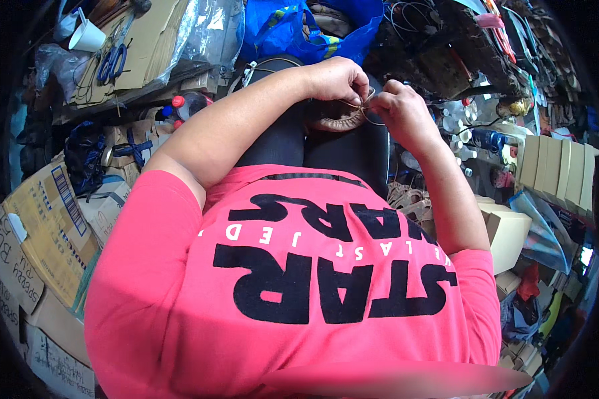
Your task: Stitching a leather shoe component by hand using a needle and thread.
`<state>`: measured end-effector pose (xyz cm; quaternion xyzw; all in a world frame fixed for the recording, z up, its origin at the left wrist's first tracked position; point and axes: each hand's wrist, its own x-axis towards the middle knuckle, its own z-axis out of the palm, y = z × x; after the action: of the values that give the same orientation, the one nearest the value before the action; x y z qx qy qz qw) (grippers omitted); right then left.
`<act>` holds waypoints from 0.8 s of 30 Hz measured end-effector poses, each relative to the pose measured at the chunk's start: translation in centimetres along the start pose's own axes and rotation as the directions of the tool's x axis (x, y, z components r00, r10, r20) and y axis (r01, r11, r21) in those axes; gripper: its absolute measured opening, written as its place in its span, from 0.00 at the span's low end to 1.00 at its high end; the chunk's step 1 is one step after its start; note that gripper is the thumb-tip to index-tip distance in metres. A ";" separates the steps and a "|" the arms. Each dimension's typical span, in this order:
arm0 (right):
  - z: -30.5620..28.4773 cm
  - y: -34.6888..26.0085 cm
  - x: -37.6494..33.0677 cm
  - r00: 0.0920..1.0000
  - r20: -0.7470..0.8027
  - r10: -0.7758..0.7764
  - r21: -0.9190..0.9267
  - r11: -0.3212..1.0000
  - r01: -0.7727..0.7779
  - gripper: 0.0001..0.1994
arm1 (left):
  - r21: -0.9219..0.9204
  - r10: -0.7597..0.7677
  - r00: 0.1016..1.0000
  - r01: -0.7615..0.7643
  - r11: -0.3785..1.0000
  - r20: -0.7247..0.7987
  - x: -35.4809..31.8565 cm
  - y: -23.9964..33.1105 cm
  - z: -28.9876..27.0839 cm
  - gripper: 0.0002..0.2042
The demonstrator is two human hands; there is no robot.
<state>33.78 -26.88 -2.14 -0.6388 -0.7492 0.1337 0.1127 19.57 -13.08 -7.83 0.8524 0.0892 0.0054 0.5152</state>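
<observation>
A brown leather piece (338,122) with a puckered, stitched edge, shaped like part of a shoe, rests on my lap between my dark-trousered thighs. Over its far right end, my left hand (339,80) pinches a thin pale thread between thumb and fingertips. Just to the right, my right hand (404,112) is closed with its fingertips near the same spot, also on the thread. A loop of the thread (374,122) hangs below the fingertips. The two hands nearly touch and partly cover the leather. Whether a needle is among the fingers is too small to tell.
Beyond my knees stands a blue bag (353,46) with brown items inside. Blue-handled scissors (112,62) and a white cup (87,36) lie on cardboard at the far left. Bottles (192,105) stand left, boxes (50,226) nearer. Cream boxes (558,166) are stacked at the right.
</observation>
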 end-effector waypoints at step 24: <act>5.7 2.5 1.1 0.708 -0.162 0.687 0.986 0.080 0.148 0.12 | -0.565 -0.180 0.784 -0.248 0.787 -0.594 -10.5 4.3 -2.1 0.18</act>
<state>33.95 -25.77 -8.37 -0.5448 -0.2414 0.3897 0.7022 9.70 -14.80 -2.16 0.5880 0.2300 0.3235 0.7048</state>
